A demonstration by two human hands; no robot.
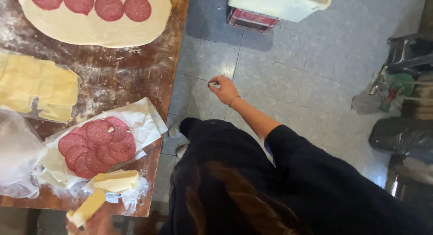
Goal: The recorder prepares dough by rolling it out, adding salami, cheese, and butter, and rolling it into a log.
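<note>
At the bottom left, my left hand (95, 225) grips a pale yellow stick of cheese (87, 209) by the table's near edge. Just above it a wedge of the same cheese (118, 180) lies on crumpled plastic. Beside that, several round salami slices (97, 147) are stacked on white paper (146, 120). My right hand (223, 89) reaches out over the tiled floor, away from the table, with its fingertips pinched on a small white scrap (211, 84). A flat oval of dough (90, 30) with several salami slices on it lies at the table's far end.
The wooden table (122, 77) is dusted with flour. Sliced yellow cheese in clear wrap (38, 88) sits at the left, with a plastic bag (18, 154) below it. On the floor stand a white tub (279, 3) over a red crate (251, 19). Bags (401, 136) lie at the right.
</note>
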